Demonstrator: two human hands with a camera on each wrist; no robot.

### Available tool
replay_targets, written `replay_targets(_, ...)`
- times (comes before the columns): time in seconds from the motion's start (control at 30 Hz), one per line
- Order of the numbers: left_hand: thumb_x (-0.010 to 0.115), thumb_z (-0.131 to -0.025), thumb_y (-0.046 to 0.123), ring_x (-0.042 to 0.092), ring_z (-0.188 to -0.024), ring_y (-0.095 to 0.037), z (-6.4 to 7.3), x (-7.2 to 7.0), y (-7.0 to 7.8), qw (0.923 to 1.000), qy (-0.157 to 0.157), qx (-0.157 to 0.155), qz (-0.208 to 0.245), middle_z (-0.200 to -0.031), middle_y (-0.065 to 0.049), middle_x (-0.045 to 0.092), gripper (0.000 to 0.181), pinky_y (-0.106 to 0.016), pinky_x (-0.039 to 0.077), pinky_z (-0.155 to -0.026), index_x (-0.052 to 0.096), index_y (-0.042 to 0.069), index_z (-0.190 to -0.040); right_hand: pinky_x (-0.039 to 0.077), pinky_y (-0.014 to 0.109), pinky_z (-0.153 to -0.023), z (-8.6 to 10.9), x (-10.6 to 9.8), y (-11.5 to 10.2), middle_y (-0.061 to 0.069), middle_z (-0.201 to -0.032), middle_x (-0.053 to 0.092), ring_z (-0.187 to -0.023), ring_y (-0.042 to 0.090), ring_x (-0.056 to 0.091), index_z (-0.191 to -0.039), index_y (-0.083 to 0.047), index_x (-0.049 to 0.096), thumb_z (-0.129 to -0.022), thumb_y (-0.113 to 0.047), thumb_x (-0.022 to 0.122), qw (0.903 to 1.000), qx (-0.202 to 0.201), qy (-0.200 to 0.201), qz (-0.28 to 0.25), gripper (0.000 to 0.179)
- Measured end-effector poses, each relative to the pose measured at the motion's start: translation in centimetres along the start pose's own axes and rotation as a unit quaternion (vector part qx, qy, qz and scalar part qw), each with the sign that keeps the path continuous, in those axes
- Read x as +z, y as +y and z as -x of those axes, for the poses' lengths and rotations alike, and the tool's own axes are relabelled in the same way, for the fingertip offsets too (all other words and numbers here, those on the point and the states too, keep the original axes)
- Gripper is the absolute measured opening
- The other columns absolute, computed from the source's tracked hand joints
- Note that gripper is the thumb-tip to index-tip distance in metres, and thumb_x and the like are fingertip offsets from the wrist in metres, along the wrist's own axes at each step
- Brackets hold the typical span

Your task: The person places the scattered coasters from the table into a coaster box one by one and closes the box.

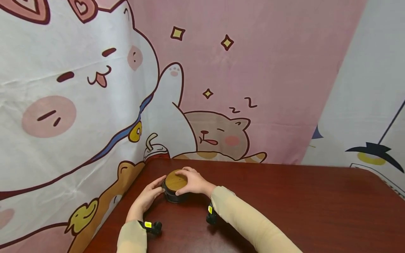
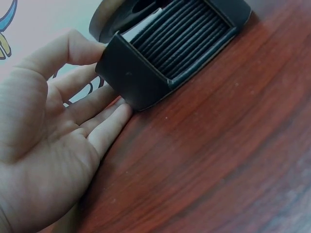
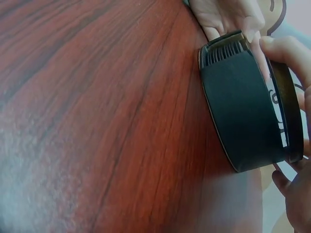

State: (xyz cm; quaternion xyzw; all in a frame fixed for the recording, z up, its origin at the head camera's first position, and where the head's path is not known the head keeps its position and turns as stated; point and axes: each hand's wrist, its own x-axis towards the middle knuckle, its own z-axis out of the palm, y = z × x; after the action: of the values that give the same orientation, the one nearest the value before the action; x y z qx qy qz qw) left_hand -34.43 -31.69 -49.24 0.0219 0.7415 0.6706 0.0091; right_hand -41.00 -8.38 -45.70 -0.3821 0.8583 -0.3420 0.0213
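A round black holder (image 1: 174, 198) stands on the table, a ribbed stack of thin black layers (image 2: 187, 41) visible through a cut-out in its wall. My left hand (image 1: 148, 197) grips its left side, thumb at the upper rim and fingertips along the outer wall (image 2: 133, 73). Above it, my right hand (image 1: 196, 182) holds a round wooden disc (image 1: 175, 180) by the edge, thumb on the near side and fingers on the far side. In the right wrist view a narrow gap separates the disc's dark rim (image 3: 285, 107) from the holder (image 3: 243, 104).
The glossy reddish-brown table (image 1: 272, 211) extends to the right. Behind and to the left hangs a cartoon-printed cloth (image 1: 253, 70), close to the holder. Dark wrist devices (image 1: 153, 226) sit at both cuffs.
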Motion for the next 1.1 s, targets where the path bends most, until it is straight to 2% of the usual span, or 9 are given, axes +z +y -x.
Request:
replay_targets(0.4,0.05,-0.087,-0.002,0.035,-0.133,-0.026,0.2,0.3,0.2,1.0,-0.009,-0.002,-0.001,-0.151,-0.017,0.035,0.062,-0.043,0.031,-0.106,0.041,0.007,-0.147,0.034,0.053,-0.101,0.0,0.8,0.0,0.01,-0.148,0.038,-0.133,0.03,0.034,-0.139,-0.029,0.053,-0.065,-0.053,0.083,0.9994,0.015,-0.007,0.029,0.083)
replay_targets(0.67,0.05,-0.087,-0.001,0.036,-0.132,-0.027,0.0,0.7,0.4,0.9997,-0.02,0.005,-0.008,-0.151,-0.017,0.035,0.062,-0.042,0.033,-0.105,0.04,0.007,-0.148,0.026,0.056,-0.107,0.7,0.6,0.2,0.009,-0.156,0.028,-0.14,0.032,0.026,-0.146,-0.025,0.044,-0.073,-0.06,0.074,0.9985,0.029,-0.029,0.037,0.086)
replay_targets(0.97,0.05,-0.087,-0.001,0.035,-0.133,-0.026,-0.7,1.1,0.0,0.9996,-0.027,0.009,-0.004,-0.152,-0.017,0.034,0.062,-0.04,0.034,-0.105,0.04,0.007,-0.148,0.021,0.061,-0.107,1.9,-0.1,1.7,0.006,-0.16,0.02,-0.143,0.029,0.02,-0.151,-0.021,0.036,-0.082,-0.057,0.067,0.9985,0.026,-0.044,0.018,0.084)
replay_targets(1.1,0.05,-0.087,-0.002,0.031,-0.136,-0.027,-1.0,1.1,0.0,0.9995,-0.031,0.009,-0.005,-0.153,-0.017,0.031,0.063,-0.044,0.03,-0.107,0.038,0.005,-0.149,0.023,0.056,-0.109,2.8,-1.0,3.0,0.008,-0.159,0.023,-0.143,0.027,0.022,-0.151,-0.017,0.035,-0.086,-0.053,0.065,0.9989,0.024,-0.041,0.004,0.081)
